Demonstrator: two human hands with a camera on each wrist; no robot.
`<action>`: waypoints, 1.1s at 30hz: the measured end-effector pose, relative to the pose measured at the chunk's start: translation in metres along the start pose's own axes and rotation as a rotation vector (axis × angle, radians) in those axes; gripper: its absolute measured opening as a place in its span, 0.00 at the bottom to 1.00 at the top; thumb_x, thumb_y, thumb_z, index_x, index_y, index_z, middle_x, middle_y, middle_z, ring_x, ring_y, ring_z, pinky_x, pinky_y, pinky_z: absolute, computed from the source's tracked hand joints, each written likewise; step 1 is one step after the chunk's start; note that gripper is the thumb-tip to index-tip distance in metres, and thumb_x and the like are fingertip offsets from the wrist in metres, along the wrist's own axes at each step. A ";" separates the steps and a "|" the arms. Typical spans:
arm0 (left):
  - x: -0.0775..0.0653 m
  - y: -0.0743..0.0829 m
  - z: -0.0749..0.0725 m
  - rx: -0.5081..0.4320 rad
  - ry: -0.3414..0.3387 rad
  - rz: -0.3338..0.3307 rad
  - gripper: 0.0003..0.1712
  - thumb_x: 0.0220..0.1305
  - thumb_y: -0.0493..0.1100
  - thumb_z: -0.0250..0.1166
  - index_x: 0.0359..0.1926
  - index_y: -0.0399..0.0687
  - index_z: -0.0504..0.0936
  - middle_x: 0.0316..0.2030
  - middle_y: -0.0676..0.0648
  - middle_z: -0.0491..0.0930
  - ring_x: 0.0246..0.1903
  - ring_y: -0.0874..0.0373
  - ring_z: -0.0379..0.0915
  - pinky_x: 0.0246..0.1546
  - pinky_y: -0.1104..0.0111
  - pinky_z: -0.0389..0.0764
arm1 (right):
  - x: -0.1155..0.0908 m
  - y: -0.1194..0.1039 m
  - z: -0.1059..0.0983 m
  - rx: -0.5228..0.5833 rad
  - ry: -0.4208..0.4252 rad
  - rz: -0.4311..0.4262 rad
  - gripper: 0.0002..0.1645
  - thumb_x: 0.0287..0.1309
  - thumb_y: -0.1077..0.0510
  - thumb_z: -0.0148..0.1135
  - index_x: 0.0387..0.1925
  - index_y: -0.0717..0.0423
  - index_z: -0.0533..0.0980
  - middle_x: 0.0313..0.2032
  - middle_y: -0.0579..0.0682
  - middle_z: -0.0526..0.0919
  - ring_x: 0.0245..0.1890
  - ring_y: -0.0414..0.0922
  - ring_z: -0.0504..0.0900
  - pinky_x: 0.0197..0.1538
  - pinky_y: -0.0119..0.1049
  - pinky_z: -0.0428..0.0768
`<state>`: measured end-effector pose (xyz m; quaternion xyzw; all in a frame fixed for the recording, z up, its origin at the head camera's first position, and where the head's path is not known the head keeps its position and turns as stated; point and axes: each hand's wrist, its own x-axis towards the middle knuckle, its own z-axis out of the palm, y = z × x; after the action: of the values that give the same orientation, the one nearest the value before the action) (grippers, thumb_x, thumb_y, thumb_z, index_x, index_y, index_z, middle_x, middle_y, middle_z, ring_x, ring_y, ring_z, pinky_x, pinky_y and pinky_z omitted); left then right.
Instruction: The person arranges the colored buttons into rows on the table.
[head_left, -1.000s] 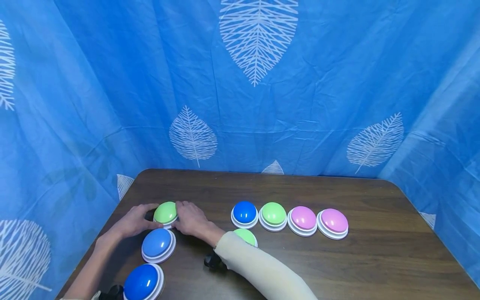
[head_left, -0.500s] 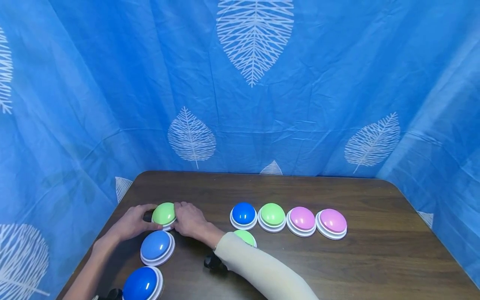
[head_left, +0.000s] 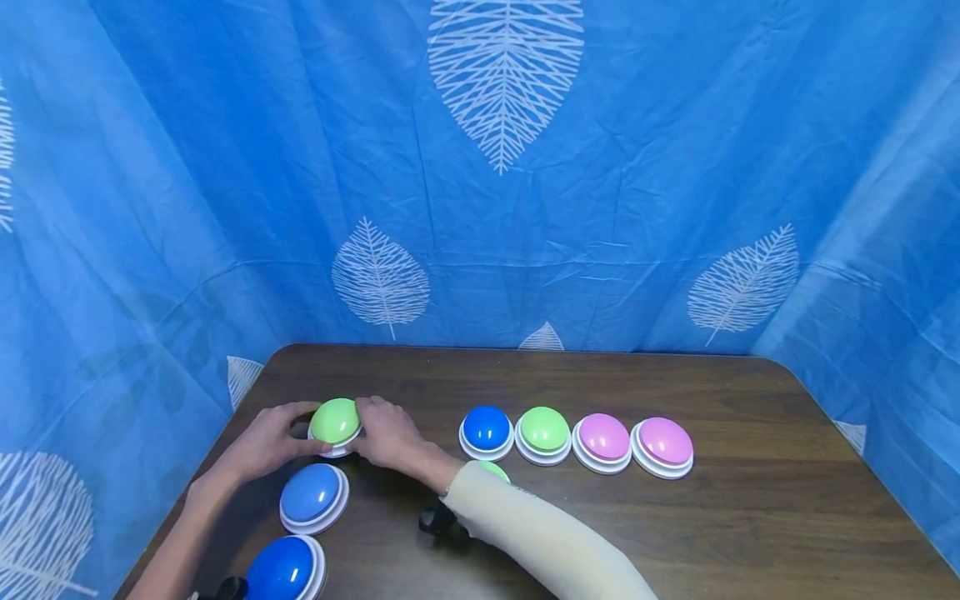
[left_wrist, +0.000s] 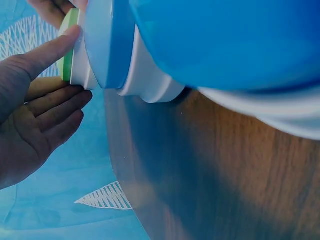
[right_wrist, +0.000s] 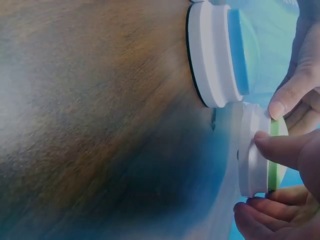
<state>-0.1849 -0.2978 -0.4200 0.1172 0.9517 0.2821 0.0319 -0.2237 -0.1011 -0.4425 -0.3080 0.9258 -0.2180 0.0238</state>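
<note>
Between both hands is a green dome push button with a white base, at the back left of the table. My left hand grips its left side, thumb and fingers spread around it. From the right, my right hand holds the opposite side; in the right wrist view its thumb lies on the white base and the fingers curl below. That base stands off the tabletop in the right wrist view. A light blue push button sits just in front, and a dark blue one is nearer still.
Toward the back right runs a row: a blue button, a green button and two pink buttons. Another green button is mostly hidden behind the right sleeve. A blue leaf-print curtain encloses the brown table.
Both hands have moved the green button slightly up and to the right in the head view, away from the light blue one. The other buttons stay in place; the head view has shifted a little.
</note>
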 end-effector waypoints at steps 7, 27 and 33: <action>0.006 0.006 -0.003 0.002 0.021 0.030 0.39 0.53 0.52 0.76 0.58 0.31 0.76 0.52 0.33 0.80 0.52 0.35 0.76 0.48 0.42 0.78 | -0.001 0.009 -0.011 0.139 0.017 0.003 0.34 0.54 0.51 0.75 0.60 0.56 0.75 0.50 0.48 0.80 0.50 0.41 0.78 0.53 0.33 0.77; 0.013 0.039 -0.001 -0.019 0.023 0.060 0.40 0.53 0.56 0.76 0.61 0.37 0.77 0.54 0.37 0.80 0.54 0.37 0.75 0.49 0.43 0.77 | -0.029 0.035 -0.043 0.269 0.046 -0.016 0.34 0.52 0.50 0.76 0.60 0.54 0.75 0.51 0.48 0.80 0.49 0.42 0.77 0.51 0.37 0.77; 0.008 0.052 0.005 -0.006 0.063 0.083 0.39 0.52 0.56 0.77 0.60 0.40 0.78 0.54 0.39 0.80 0.54 0.38 0.75 0.50 0.40 0.76 | -0.043 0.044 -0.048 0.310 0.058 -0.013 0.35 0.51 0.50 0.77 0.60 0.52 0.75 0.48 0.46 0.79 0.47 0.42 0.77 0.47 0.33 0.78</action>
<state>-0.1817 -0.2508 -0.3963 0.1477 0.9456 0.2898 -0.0093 -0.2224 -0.0257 -0.4213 -0.3002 0.8793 -0.3674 0.0429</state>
